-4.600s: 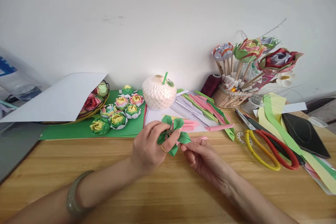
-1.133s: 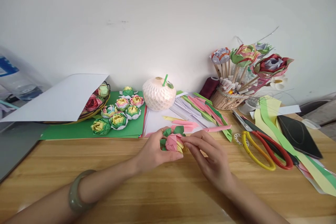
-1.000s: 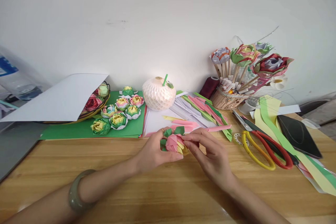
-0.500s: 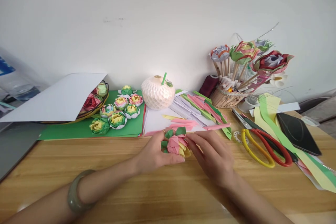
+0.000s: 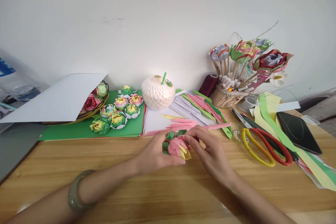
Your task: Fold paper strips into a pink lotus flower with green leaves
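1. Pale wall (image 5: pixel 168 42) behind, and before it a wood-grained table (image 5: pixel 147 196) crowded along its far side.
2. Over the near edge of the clutter, well above the bare wood, sits the paper flower (image 5: pixel 176 146), pink and yellow with green leaves, raised between both hands and tilted toward the right.
3. Left hand (image 5: pixel 151 152): clamped around the flower's left side, thumb underneath across the front, a bangle (image 5: pixel 78 192) on that forearm.
4. Right hand (image 5: pixel 211 150): thumb and forefinger pinched together at the flower's upper right edge; from where I stand I cannot tell which petal they grip.
5. Beyond the hands lie folded paper strips (image 5: pixel 185 108); to their left, small finished flowers (image 5: pixel 118 120) rest on a green sheet (image 5: pixel 65 131).
6. Off to the right, scissors (image 5: pixel 265 143) lie with red and yellow handles, near a basket (image 5: pixel 225 98) of stemmed flowers (image 5: pixel 244 51).
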### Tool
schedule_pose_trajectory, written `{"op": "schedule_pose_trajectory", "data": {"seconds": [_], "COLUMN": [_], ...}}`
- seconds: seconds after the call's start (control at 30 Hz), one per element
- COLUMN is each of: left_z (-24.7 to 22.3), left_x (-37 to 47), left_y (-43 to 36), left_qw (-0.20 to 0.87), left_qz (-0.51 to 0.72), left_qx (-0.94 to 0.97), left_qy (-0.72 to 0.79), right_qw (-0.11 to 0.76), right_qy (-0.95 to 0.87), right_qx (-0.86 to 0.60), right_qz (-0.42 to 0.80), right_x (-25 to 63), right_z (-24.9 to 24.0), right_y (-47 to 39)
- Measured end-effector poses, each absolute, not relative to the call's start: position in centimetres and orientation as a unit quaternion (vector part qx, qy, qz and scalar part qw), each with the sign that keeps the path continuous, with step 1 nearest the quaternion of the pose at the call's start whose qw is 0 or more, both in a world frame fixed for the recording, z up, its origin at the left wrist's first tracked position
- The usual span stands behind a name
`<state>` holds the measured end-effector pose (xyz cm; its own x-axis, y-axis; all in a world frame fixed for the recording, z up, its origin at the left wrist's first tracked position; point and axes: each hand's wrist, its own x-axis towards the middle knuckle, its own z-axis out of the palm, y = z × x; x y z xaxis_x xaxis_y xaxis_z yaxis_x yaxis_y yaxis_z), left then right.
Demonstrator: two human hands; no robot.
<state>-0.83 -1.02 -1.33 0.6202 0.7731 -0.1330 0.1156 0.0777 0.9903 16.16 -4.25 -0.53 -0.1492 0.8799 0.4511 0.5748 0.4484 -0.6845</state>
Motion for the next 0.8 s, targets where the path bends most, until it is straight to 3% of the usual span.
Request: {"op": "schedule_pose_trajectory", "data": {"seconds": [0.13, 0.37, 0.6, 0.8], "left_z": [-0.8, -0.8, -1.4, -2.0], "left_x": [-0.7, -0.8, -1.1, -1.2], "left_y": [-0.7, -0.5, -0.3, 0.1], "left_qw": [0.683, 0.745, 0.804, 0.801], "left_qz": [0.259, 0.264, 0.241, 0.291], "left_qx": [0.592, 0.523, 0.472, 0.414], "left_qy": [0.34, 0.32, 0.267, 0.32], "right_qw": [0.447, 0.45, 0.455, 0.509], "right_qy": [-0.669, -0.643, -0.476, -0.435], "right_qx": [-0.512, -0.524, -0.509, -0.5], "right_qz": [0.301, 0.332, 0.554, 0.549], "right_x": [16.2, 16.2, 16.3, 16.7], "right_z": [0.0, 0.8, 0.6, 0.5], "right_y": [-4.0, -4.1, -3.7, -3.6]}}
